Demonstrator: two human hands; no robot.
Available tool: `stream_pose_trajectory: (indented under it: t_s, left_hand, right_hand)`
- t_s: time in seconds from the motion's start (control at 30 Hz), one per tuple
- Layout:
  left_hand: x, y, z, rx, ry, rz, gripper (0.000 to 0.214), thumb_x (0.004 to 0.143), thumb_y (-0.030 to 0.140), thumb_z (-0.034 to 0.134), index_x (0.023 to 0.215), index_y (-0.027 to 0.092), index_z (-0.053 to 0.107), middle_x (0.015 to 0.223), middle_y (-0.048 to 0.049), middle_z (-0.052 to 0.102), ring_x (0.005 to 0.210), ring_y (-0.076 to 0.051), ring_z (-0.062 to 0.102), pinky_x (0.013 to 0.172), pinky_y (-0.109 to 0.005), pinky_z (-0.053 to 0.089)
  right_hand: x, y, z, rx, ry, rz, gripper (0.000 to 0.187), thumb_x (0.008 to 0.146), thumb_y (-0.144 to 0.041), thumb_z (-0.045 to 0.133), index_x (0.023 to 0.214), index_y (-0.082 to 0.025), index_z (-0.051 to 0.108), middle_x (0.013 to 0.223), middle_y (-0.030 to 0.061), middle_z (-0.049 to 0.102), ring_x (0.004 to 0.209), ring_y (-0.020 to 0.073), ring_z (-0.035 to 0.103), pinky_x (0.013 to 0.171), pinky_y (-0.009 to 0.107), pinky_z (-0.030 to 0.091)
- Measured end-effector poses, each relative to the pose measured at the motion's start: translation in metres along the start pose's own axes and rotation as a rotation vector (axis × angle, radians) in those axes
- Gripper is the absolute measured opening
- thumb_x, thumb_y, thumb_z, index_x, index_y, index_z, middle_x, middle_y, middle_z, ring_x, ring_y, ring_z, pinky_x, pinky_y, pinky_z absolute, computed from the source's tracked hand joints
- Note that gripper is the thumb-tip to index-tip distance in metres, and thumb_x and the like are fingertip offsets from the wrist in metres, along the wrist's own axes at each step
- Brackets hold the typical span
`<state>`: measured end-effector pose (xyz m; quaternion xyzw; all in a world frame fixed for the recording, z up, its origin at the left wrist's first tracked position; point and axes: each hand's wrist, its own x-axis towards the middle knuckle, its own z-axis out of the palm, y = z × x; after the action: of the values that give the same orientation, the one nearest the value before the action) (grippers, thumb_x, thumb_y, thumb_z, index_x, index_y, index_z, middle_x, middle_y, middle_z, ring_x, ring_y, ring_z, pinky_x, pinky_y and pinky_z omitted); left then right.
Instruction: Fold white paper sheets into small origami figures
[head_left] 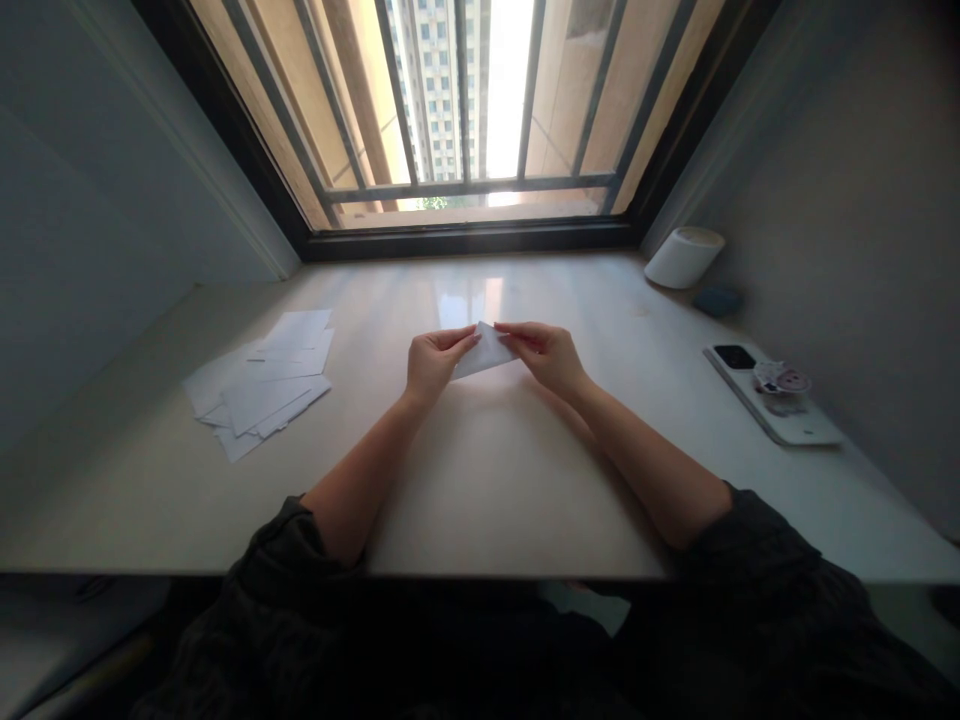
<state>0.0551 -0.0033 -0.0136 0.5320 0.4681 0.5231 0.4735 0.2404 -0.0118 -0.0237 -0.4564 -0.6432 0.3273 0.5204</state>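
A small folded piece of white paper point(486, 352) is held just above the pale desk point(487, 480) at the centre of the view. My left hand point(433, 362) pinches its left end with curled fingers. My right hand point(546, 355) pinches its right end, fingertips on the upper edge. Both forearms reach in from the near edge, dark sleeves pushed up to the elbows.
A loose pile of white paper sheets point(259, 385) lies at the left. At the right lie a phone point(772, 392) with a sticker, a small dark object point(718, 300) and a white roll point(684, 257). A barred window point(465, 110) runs along the desk's far edge.
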Motion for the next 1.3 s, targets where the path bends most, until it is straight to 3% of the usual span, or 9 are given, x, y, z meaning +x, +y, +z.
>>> stream_pose_trajectory:
  t_s: [0.1, 0.23, 0.33, 0.4, 0.63, 0.87, 1.0, 1.13, 1.3]
  left_hand:
    - [0.001, -0.001, -0.001, 0.014, 0.003, 0.007, 0.041, 0.065, 0.043, 0.081, 0.096, 0.017, 0.077, 0.098, -0.0108, 0.075, 0.088, -0.023, 0.07, 0.079, -0.033, 0.053]
    - [0.001, 0.002, 0.003, -0.072, 0.127, 0.045, 0.041, 0.065, 0.042, 0.08, 0.098, 0.018, 0.076, 0.101, -0.0096, 0.075, 0.092, -0.023, 0.069, 0.08, -0.032, 0.053]
    - [-0.001, 0.006, 0.007, -0.129, 0.186, 0.052, 0.041, 0.066, 0.042, 0.08, 0.1, 0.018, 0.076, 0.101, -0.009, 0.075, 0.093, -0.023, 0.069, 0.081, -0.032, 0.054]
    - [-0.004, 0.007, 0.009, -0.145, 0.185, 0.031, 0.041, 0.066, 0.041, 0.08, 0.099, 0.017, 0.076, 0.1, -0.0088, 0.075, 0.091, -0.022, 0.069, 0.08, -0.032, 0.055]
    - [-0.009, 0.002, 0.016, -0.196, 0.176, 0.022, 0.04, 0.066, 0.041, 0.08, 0.098, 0.019, 0.076, 0.096, -0.007, 0.076, 0.082, -0.018, 0.068, 0.074, -0.029, 0.054]
    - [-0.009, 0.003, 0.016, -0.185, 0.174, -0.067, 0.05, 0.064, 0.042, 0.08, 0.106, 0.017, 0.074, 0.09, -0.006, 0.075, 0.075, -0.016, 0.066, 0.068, -0.028, 0.052]
    - [-0.009, 0.01, 0.011, -0.189, 0.084, -0.195, 0.062, 0.062, 0.039, 0.081, 0.118, 0.016, 0.067, 0.095, -0.0071, 0.073, 0.081, -0.017, 0.067, 0.071, -0.029, 0.053]
    - [-0.007, 0.011, 0.005, -0.123, -0.109, -0.267, 0.045, 0.064, 0.047, 0.078, 0.095, 0.014, 0.075, 0.086, -0.0084, 0.072, 0.077, -0.017, 0.066, 0.068, -0.027, 0.049]
    - [-0.005, 0.005, 0.004, -0.094, -0.047, -0.209, 0.043, 0.061, 0.053, 0.079, 0.078, 0.014, 0.075, 0.071, -0.0061, 0.069, 0.068, -0.015, 0.063, 0.064, -0.026, 0.047]
  right_hand:
    - [0.003, -0.003, -0.002, 0.066, -0.005, 0.084, 0.032, 0.075, -0.046, 0.072, 0.098, -0.024, 0.075, 0.091, 0.0049, 0.074, 0.084, 0.0223, 0.069, 0.081, 0.038, 0.057]
    - [0.003, -0.014, -0.001, 0.369, 0.029, 0.354, 0.051, 0.065, -0.052, 0.08, 0.105, -0.023, 0.067, 0.09, 0.0046, 0.071, 0.072, 0.018, 0.069, 0.07, 0.035, 0.061]
    - [-0.002, -0.024, 0.007, 0.498, -0.096, 0.529, 0.042, 0.067, -0.056, 0.078, 0.085, -0.019, 0.068, 0.093, 0.0086, 0.071, 0.075, 0.0187, 0.07, 0.069, 0.033, 0.062]
    - [-0.007, -0.029, 0.014, 0.488, -0.093, 0.571, 0.037, 0.065, -0.051, 0.081, 0.079, -0.018, 0.068, 0.087, 0.0098, 0.071, 0.077, 0.0203, 0.07, 0.068, 0.032, 0.061]
    - [-0.011, -0.03, 0.026, 0.474, 0.085, 0.586, 0.028, 0.066, -0.042, 0.082, 0.072, -0.019, 0.067, 0.081, 0.0089, 0.072, 0.074, 0.0198, 0.068, 0.066, 0.032, 0.058]
    - [-0.009, -0.027, 0.022, 0.377, 0.085, 0.534, 0.034, 0.062, -0.049, 0.082, 0.068, -0.018, 0.067, 0.071, 0.0076, 0.07, 0.067, 0.0189, 0.066, 0.061, 0.031, 0.052]
    - [-0.004, -0.021, 0.013, 0.315, 0.024, 0.512, 0.037, 0.056, -0.049, 0.085, 0.063, -0.017, 0.068, 0.064, 0.0066, 0.068, 0.061, 0.0165, 0.062, 0.062, 0.031, 0.05]
    - [0.0, -0.016, 0.003, 0.29, -0.075, 0.501, 0.035, 0.057, -0.045, 0.085, 0.07, -0.015, 0.072, 0.07, 0.0063, 0.071, 0.061, 0.0137, 0.059, 0.062, 0.028, 0.048]
    - [0.001, -0.02, 0.0, 0.199, -0.124, 0.485, 0.036, 0.063, -0.048, 0.081, 0.07, -0.014, 0.071, 0.062, 0.0039, 0.065, 0.058, 0.0112, 0.055, 0.054, 0.024, 0.043]
